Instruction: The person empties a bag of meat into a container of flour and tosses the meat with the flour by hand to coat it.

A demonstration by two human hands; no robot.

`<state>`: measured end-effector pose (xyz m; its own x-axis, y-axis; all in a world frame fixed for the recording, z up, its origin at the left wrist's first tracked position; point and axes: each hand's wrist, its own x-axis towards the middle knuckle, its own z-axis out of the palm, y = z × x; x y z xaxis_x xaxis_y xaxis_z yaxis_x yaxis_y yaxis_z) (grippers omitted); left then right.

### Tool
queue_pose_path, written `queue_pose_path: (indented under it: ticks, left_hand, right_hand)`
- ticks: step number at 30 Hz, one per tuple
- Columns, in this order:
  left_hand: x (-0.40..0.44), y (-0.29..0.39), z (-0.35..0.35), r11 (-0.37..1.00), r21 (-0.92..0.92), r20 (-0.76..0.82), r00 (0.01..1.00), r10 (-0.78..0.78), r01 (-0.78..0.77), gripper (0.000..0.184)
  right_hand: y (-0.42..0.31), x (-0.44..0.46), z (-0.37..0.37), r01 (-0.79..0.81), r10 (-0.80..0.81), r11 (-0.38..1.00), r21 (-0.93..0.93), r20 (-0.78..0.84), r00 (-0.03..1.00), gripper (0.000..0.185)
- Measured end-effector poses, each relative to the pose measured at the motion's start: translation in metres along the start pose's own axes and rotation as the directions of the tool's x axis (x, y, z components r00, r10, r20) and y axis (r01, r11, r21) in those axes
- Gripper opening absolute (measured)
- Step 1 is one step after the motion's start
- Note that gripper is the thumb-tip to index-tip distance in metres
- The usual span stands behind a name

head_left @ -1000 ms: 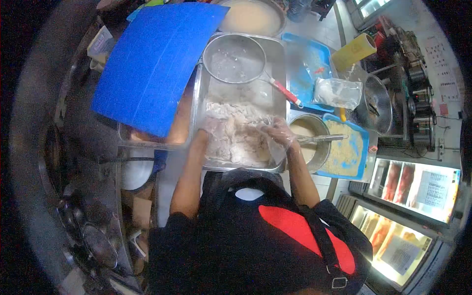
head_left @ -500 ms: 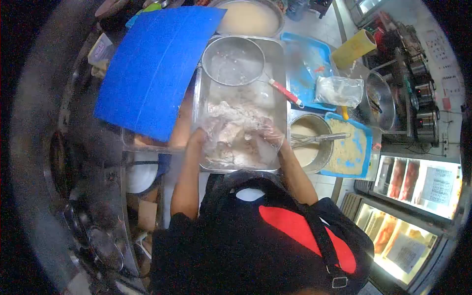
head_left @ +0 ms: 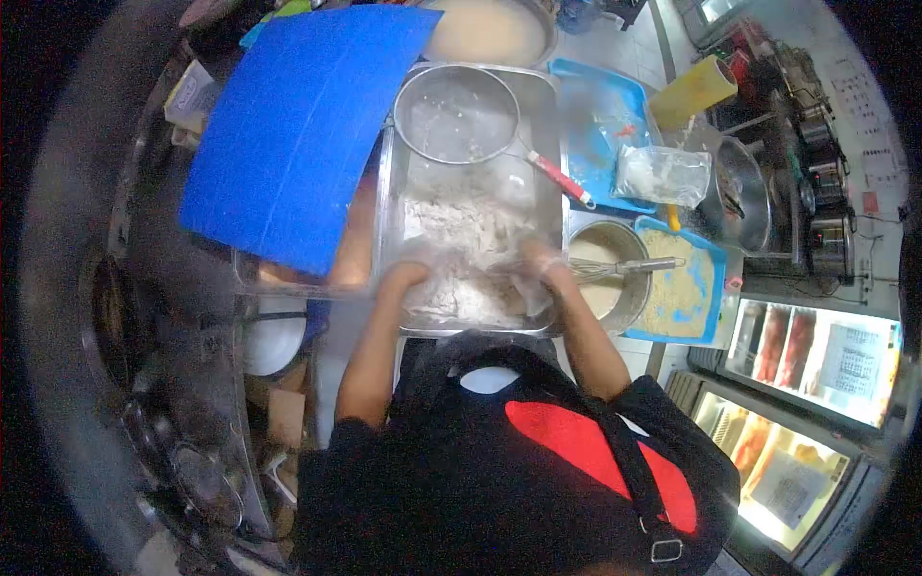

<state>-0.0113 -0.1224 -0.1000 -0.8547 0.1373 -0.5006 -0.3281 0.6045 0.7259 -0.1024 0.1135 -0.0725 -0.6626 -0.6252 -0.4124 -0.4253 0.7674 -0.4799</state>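
A deep metal tray (head_left: 384, 221) holds white flour (head_left: 461, 226) with lumpy pieces in it. My left hand (head_left: 427, 269), in a clear plastic glove, is in the flour at the tray's left side. My right hand (head_left: 540, 267), gloved too, is at the tray's right side over the flour. Motion blur smears the fingers of both hands, and whatever they touch is unclear. Across the far part of the tray rests a round sieve (head_left: 456, 115), its red handle (head_left: 562, 180) pointing right.
Right of the tray are a pot of batter (head_left: 597, 296) with a whisk (head_left: 629, 269), a blue tray of crumbs (head_left: 677, 288) and a blue tray holding a plastic bag (head_left: 663, 178). A blue board (head_left: 307, 125) lies at left. A large bowl (head_left: 490, 34) stands beyond.
Both hands have shifted within the flour; over the last half second they moved slightly nearer my body. The flour and lumps between them have been rearranged. The sieve stays on the tray.
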Motion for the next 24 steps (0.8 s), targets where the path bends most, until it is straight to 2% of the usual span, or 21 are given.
queue_pose_path:
  ticks: [1,4,5,6,7,8,10,11,13,15,17,18,20,21,23,24]
  left_hand:
    - [0.006,-0.010,0.018,0.991,0.124,0.031,0.998,0.053,-0.057,0.025]
    - [0.042,-0.042,0.069,0.839,0.483,0.146,0.968,0.205,-0.250,0.020]
    - [0.053,-0.051,0.081,0.752,0.584,0.189,0.952,0.240,-0.305,0.020]
    - [0.043,-0.027,0.070,0.780,0.578,0.145,0.971,0.191,-0.240,0.020]
    - [0.033,-0.004,0.057,0.859,0.501,0.060,0.994,0.087,-0.105,0.021]
    - [0.012,0.038,0.036,0.918,0.390,-0.041,0.997,-0.064,0.075,0.022]
    - [-0.007,0.087,-0.001,0.944,0.224,-0.174,0.963,-0.207,0.244,0.023]
    - [-0.002,0.075,0.000,0.955,0.185,-0.211,0.959,-0.192,0.232,0.025]
    - [0.009,0.051,-0.003,0.975,0.114,-0.294,0.944,-0.151,0.191,0.031]
    - [0.003,0.034,-0.003,0.978,0.131,-0.077,0.985,-0.156,0.165,0.034]
    - [0.003,0.012,0.008,0.971,0.213,0.123,0.983,-0.136,0.108,0.033]
    - [0.005,0.000,0.018,0.964,0.258,0.205,0.972,-0.117,0.062,0.032]
    - [0.009,-0.021,0.045,0.955,0.298,0.299,0.951,-0.080,-0.013,0.031]
    - [0.011,-0.028,0.058,0.964,0.265,0.284,0.957,-0.066,-0.012,0.030]
    - [0.013,-0.041,0.076,0.996,0.088,0.139,0.990,-0.024,0.012,0.029]
    - [0.014,-0.044,0.079,0.997,-0.076,-0.014,1.000,0.018,-0.019,0.028]
  right_hand:
    - [-0.002,0.007,0.010,-0.159,0.155,0.977,-0.143,-0.041,0.987,0.036]
    - [-0.031,0.005,0.041,-0.136,0.155,0.913,-0.384,0.017,0.988,0.036]
    - [-0.033,0.008,0.039,-0.106,0.141,0.950,-0.293,0.100,0.985,0.036]
    - [-0.033,0.012,0.038,-0.079,0.116,0.977,-0.199,0.182,0.976,0.037]
    - [-0.032,0.012,0.038,-0.065,0.089,0.993,-0.099,0.261,0.961,0.038]
    - [-0.029,0.011,0.040,-0.158,0.158,0.987,-0.011,0.114,0.981,0.039]
    - [-0.017,0.017,0.045,-0.273,0.304,0.944,0.186,-0.168,0.938,0.041]
    - [-0.017,0.010,0.033,-0.239,0.289,0.929,0.284,-0.150,0.945,0.040]
    - [-0.022,0.004,-0.001,-0.168,0.193,0.925,0.341,-0.041,0.980,0.038]
    - [-0.015,0.002,-0.017,-0.081,0.065,0.973,0.214,0.082,0.995,0.036]
    - [-0.004,0.000,-0.005,0.103,-0.118,0.991,0.091,0.187,0.975,0.035]
    - [-0.001,-0.007,0.009,0.221,-0.235,0.971,0.091,0.189,0.953,0.034]
    - [0.002,-0.016,0.045,0.426,-0.428,0.903,0.052,0.169,0.888,0.032]
    - [0.003,-0.015,0.063,0.490,-0.488,0.871,0.023,0.141,0.861,0.032]
    - [0.007,-0.006,0.081,0.523,-0.524,0.850,0.059,-0.005,0.852,0.030]
    - [0.012,0.000,0.082,0.529,-0.492,0.819,0.223,-0.203,0.847,0.030]
